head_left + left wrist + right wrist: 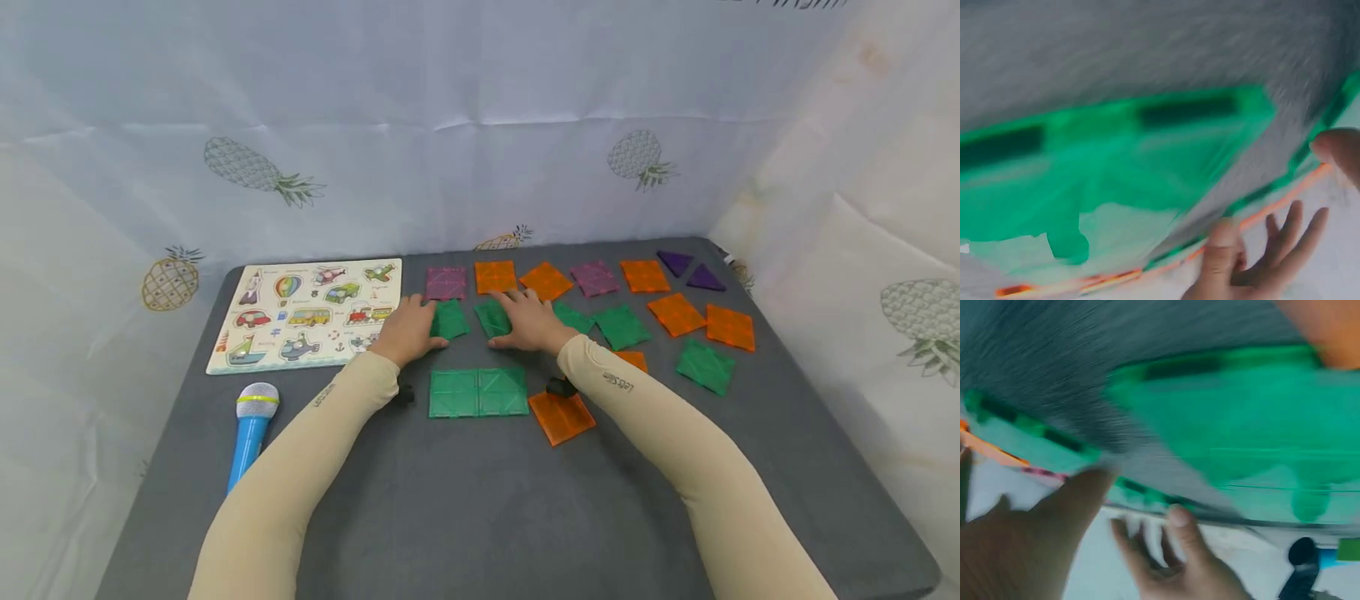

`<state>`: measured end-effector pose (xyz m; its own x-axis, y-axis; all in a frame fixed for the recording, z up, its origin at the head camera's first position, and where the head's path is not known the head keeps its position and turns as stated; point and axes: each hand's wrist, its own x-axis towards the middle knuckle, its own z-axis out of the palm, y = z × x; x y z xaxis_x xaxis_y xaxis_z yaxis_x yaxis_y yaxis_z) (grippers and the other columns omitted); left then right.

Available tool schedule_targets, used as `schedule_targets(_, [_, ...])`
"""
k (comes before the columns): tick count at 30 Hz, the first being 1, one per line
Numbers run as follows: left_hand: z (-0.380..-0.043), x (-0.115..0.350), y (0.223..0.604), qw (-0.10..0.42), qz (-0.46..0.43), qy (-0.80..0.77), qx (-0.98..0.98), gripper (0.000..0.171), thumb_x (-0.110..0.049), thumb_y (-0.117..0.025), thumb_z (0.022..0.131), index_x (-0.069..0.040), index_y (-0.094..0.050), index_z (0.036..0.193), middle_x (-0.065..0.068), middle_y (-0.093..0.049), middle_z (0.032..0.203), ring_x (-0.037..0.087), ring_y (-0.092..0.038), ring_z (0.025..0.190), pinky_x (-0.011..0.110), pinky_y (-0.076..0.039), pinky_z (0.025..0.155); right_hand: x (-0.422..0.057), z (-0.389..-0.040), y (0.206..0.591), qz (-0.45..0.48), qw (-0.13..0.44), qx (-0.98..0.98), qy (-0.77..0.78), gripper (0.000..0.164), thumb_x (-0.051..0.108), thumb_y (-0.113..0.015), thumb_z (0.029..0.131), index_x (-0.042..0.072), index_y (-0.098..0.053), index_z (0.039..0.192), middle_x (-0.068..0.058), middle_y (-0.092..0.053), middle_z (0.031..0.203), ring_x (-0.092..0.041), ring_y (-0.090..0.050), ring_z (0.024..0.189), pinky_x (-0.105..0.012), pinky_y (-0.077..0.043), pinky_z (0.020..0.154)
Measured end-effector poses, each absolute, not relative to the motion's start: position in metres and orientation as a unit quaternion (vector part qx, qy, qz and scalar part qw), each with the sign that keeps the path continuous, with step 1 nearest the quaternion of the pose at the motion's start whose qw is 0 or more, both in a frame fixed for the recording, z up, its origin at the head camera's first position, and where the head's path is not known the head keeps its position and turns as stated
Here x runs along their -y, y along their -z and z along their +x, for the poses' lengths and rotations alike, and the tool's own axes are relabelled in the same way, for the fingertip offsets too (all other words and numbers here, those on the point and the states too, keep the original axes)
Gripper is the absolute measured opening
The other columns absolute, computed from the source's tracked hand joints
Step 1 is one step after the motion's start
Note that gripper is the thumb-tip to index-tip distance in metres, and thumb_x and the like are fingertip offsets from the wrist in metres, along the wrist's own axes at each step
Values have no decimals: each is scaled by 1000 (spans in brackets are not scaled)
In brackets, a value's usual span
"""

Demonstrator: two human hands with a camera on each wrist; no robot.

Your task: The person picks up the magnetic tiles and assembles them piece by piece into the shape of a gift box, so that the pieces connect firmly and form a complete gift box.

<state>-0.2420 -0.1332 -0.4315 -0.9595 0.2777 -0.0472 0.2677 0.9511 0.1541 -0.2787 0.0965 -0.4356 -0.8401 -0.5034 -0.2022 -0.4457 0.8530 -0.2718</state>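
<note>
Nearest on the grey worktop (465, 525), off to the left, lies the blue microphone (249, 442), its lower end hidden by the sleeve. Just beyond, centre stage, the joined green pair (478, 392), two squares edge to edge, with a tilted orange square (562, 422) tight by the right-hand end; touching or not, I can't call it.

And now the hands! The left hand (407, 332) is at the left green square (452, 320), the right hand (527, 319) at the right green square (489, 318), a strip of worktop between the two. Fingers spread on both sides, thumbs towards us; whether they pinch the edges, I can't tell, with both wrist views blurred. The squares sit slightly askew, so good handling, I'd judge, means turning the facing edges parallel first, keeping both flat, and pushing low and evenly at the sides, clear of the neighbouring squares.

Over to the left, the puzzle board (356, 270) does the holding: balloon, bus, boat and other vehicle pictures in its face, seated or printed, hard to say.

Furthest back, a purple-pink square (446, 283), then orange ones, then two dark purple triangles (676, 263) at the right.
</note>
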Motion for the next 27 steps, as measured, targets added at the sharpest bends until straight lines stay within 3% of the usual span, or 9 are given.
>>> schedule_targets(3, [-248, 137, 433, 60, 139, -59, -987, 53, -42, -72, 78, 2, -62, 107, 21, -57, 115, 37, -54, 108, 46, -48, 88, -91, -287, 434, -263, 177, -946, 69, 91, 50, -66, 81, 31, -11, 150, -10, -16, 156, -42, -19, 138, -65, -26, 102])
schedule_targets(6, [-248, 138, 433, 78, 157, -54, -983, 44, -41, -71, 79, -1, -64, 95, 19, -58, 113, 34, -55, 105, 44, -48, 87, -89, -290, 433, -276, 177, -944, 47, 90, 49, -67, 80, 32, -13, 150, -10, -21, 154, -42, -25, 136, -62, -31, 100])
schedule_targets(9, [-247, 137, 433, 91, 187, -40, -977, 41, -40, -69, 81, -2, -66, 96, 17, -59, 112, 31, -55, 102, 42, -47, 86, -91, -291, 434, -284, 149, -947, 33, 92, 54, -67, 77, 30, -17, 149, -11, -29, 151, -39, -41, 128, -53, -44, 92])
schedule_targets(11, [-247, 137, 431, 93, 212, -31, -972, 40, -40, -68, 83, -3, -67, 99, 16, -59, 109, 29, -55, 98, 41, -47, 84, -92, -291, 435, -287, 131, -949, 26, 94, 58, -67, 75, 29, -18, 149, -11, -34, 149, -34, -54, 114, -47, -51, 80])
schedule_targets(15, [-243, 136, 429, 93, 244, -24, -965, 42, -39, -67, 83, -3, -67, 105, 14, -58, 105, 27, -55, 95, 39, -46, 82, -98, -287, 436, -304, 111, -946, 18, 95, 61, -66, 72, 27, -21, 149, -11, -41, 145, -26, -63, 95, -41, -53, 73])
schedule_targets(20, [-222, 137, 427, 124, 254, -58, -958, 64, -47, -67, 81, 0, -59, 122, 18, -52, 127, 32, -52, 114, 43, -44, 96, -97, -266, 437, -353, 140, -925, 36, 87, 61, -62, 77, 22, -29, 147, -12, -45, 137, -25, -60, 102, -41, -50, 88])
schedule_targets(23, [-206, 137, 426, 169, 242, -84, -952, 88, -54, -69, 76, 2, -41, 138, 21, -34, 145, 35, -37, 132, 46, -36, 105, -97, -250, 436, -355, 165, -919, 40, 84, 63, -57, 80, 21, -29, 147, -12, -41, 137, -25, -58, 105, -41, -48, 91])
schedule_targets(25, [-197, 136, 427, 189, 233, -87, -950, 103, -57, -71, 71, 2, -28, 145, 20, -20, 152, 35, -23, 140, 46, -30, 110, -97, -241, 433, -342, 188, -920, 37, 88, 65, -56, 79, 23, -25, 148, -12, -35, 143, -28, -52, 117, -45, -43, 98])
schedule_targets(27, [-192, 135, 429, 190, 230, -89, -950, 111, -57, -73, 68, 1, -21, 147, 20, -14, 154, 34, -18, 142, 46, -28, 111, -97, -234, 431, -335, 204, -919, 31, 93, 67, -57, 76, 22, -21, 150, -14, -28, 148, -33, -41, 128, -51, -36, 102])
